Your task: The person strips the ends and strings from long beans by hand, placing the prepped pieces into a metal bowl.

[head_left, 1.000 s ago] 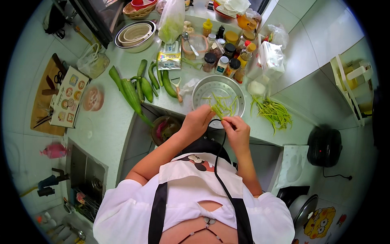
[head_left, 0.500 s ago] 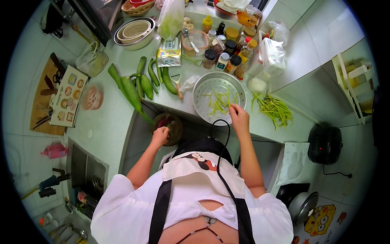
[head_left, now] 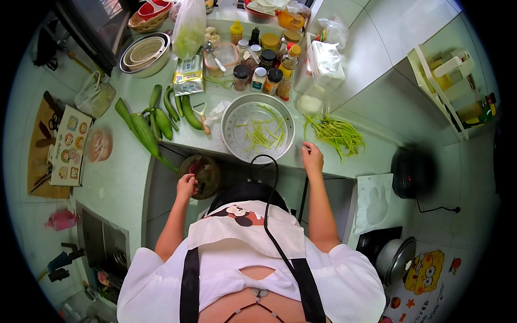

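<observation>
Your left hand [head_left: 187, 185] is hovering, fingers curled, over the round bin [head_left: 214, 181], and your right hand [head_left: 312, 158], also curled, is nearing the green stalks [head_left: 339, 135] just beyond it; whether either is gripping anything, I cannot tell. Between and beyond your hands, a metal basin [head_left: 230, 121] is holding stalk pieces [head_left: 264, 134], a black cable [head_left: 267, 207] is looping before its near rim, and a peeler [head_left: 203, 121] is lying beyond your left. Since the earlier frame, your right hand is leaving the basin.
</observation>
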A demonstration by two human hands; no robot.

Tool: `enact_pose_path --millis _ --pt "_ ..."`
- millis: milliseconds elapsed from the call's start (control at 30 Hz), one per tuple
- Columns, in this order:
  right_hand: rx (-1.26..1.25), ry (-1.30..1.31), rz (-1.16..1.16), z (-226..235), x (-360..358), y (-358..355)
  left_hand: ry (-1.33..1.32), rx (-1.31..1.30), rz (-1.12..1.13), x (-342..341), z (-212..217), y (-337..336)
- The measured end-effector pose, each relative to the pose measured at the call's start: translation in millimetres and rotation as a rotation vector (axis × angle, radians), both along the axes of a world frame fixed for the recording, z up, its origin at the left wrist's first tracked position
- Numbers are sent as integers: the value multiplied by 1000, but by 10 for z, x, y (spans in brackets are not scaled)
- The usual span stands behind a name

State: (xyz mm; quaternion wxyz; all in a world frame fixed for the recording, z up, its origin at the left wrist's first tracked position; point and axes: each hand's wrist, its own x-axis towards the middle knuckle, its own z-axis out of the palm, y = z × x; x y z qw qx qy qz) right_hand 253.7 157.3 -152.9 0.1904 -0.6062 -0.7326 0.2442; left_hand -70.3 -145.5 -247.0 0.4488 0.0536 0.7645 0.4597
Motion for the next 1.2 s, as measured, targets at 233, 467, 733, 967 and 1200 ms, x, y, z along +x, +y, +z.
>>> enact_pose_path --millis 233,467,733,967,1200 --pt "38 -216 -52 -328 -48 431 41 191 -88 276 495 298" --pt "23 -331 -64 -473 -125 588 36 286 -64 379 972 438" --pt "-122 364 -113 -375 100 526 32 405 -47 451 1431 688" --pt "-647 1301 -151 609 54 100 40 530 -189 549 1756 1038" --pt "-712 1329 137 1285 -57 -329 159 736 -289 662 2193 1477"
